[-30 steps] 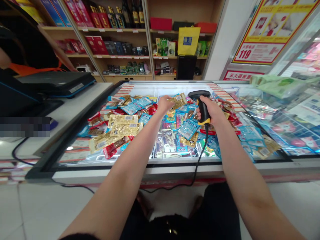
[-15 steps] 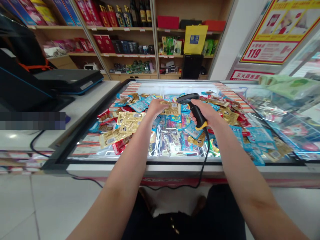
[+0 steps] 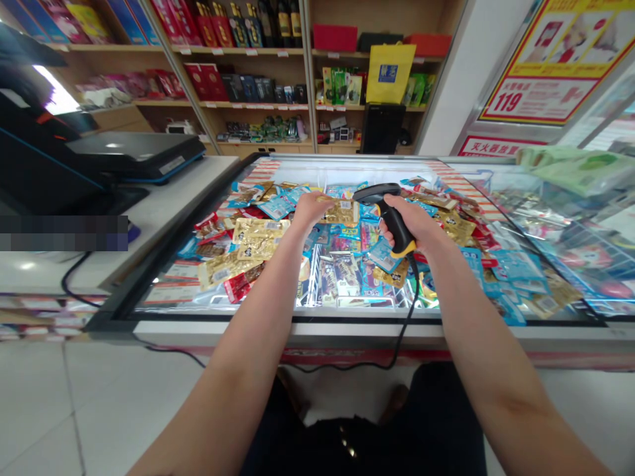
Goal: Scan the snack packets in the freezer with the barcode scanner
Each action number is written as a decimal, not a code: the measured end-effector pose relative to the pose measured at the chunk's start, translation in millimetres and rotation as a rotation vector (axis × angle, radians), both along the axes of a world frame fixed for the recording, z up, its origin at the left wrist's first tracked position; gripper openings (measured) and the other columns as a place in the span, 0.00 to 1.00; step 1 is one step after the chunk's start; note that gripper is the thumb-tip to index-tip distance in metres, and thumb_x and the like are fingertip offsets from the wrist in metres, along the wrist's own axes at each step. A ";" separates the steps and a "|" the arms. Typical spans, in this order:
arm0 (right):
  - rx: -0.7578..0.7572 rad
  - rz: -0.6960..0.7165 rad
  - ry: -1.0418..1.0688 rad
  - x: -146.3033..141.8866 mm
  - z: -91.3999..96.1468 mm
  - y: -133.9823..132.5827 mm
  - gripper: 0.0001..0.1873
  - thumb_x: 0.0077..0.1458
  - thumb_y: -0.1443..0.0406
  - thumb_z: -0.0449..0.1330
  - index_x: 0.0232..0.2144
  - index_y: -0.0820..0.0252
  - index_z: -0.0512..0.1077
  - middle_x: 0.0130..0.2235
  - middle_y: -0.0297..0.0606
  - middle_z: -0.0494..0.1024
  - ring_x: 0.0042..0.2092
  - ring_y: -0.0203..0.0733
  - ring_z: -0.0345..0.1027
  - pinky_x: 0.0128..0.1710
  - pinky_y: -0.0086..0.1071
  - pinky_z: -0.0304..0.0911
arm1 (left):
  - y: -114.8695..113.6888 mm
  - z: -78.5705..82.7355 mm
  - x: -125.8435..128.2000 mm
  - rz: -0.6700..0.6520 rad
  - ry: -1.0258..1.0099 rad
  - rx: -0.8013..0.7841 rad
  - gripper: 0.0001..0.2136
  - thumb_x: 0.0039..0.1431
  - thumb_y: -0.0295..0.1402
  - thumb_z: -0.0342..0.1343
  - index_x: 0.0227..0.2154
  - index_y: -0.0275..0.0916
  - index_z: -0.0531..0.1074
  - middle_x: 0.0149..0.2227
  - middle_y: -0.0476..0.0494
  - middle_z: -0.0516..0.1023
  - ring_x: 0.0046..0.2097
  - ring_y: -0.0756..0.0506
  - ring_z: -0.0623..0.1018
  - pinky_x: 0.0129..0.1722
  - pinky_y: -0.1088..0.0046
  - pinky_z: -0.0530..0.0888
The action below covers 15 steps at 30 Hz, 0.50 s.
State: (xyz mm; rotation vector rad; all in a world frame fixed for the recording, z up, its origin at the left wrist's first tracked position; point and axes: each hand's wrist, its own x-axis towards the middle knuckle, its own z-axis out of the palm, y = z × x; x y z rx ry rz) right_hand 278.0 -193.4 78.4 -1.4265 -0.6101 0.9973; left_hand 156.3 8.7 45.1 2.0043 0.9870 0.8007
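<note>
My right hand [image 3: 407, 221] is wrapped round the grip of a black and yellow barcode scanner [image 3: 397, 228]. The scanner's head points left, toward a gold snack packet [image 3: 343, 212] that my left hand [image 3: 312, 210] pinches at its left end. A white barcode label shows on that packet's upper face. Several other gold packets [image 3: 260, 238], blue packets [image 3: 387, 254] and red packets [image 3: 238, 285] lie about on the glass top of a freezer [image 3: 173, 291] under my hands. A black cable [image 3: 404, 330] hangs from the scanner over the freezer's front edge.
On the left, a counter [image 3: 173, 192] carries a black scale [image 3: 143, 155] and a dark screen device [image 3: 40, 165]. Shelves [image 3: 243, 49] with boxes and bottles stand behind. More packets [image 3: 516, 271] and a green plastic bag [image 3: 570, 168] lie at the right.
Both hands hold nearly the same pose over the freezer. The scanner has shifted very slightly right in view; the packet stays almost in place.
</note>
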 end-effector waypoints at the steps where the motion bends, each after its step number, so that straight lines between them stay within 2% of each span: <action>1: -0.001 0.000 -0.007 -0.3 0.4 -0.7 0.18 0.63 0.54 0.54 0.27 0.61 0.68 0.20 0.40 0.72 0.16 0.36 0.63 0.12 0.29 0.63 | 1.0 -0.2 0.1 -0.001 0.000 0.004 0.11 0.45 0.34 0.60 0.33 0.38 0.80 0.25 0.49 0.76 0.32 0.47 0.74 0.30 0.75 0.67; 9: -0.024 -0.026 -0.030 0.3 1.2 -3.0 0.19 0.62 0.54 0.54 0.26 0.61 0.68 0.20 0.40 0.72 0.16 0.36 0.63 0.12 0.29 0.62 | -2.0 6.5 -2.3 0.027 0.006 0.028 0.11 0.46 0.34 0.61 0.34 0.39 0.80 0.28 0.49 0.79 0.33 0.46 0.74 0.32 0.75 0.67; 15: -0.020 -0.003 -0.036 0.4 0.8 -3.4 0.19 0.62 0.53 0.55 0.25 0.59 0.66 0.20 0.39 0.72 0.15 0.36 0.62 0.11 0.28 0.61 | -2.7 8.1 -1.8 0.022 0.028 0.034 0.13 0.45 0.34 0.61 0.35 0.39 0.81 0.25 0.48 0.77 0.31 0.46 0.74 0.31 0.74 0.67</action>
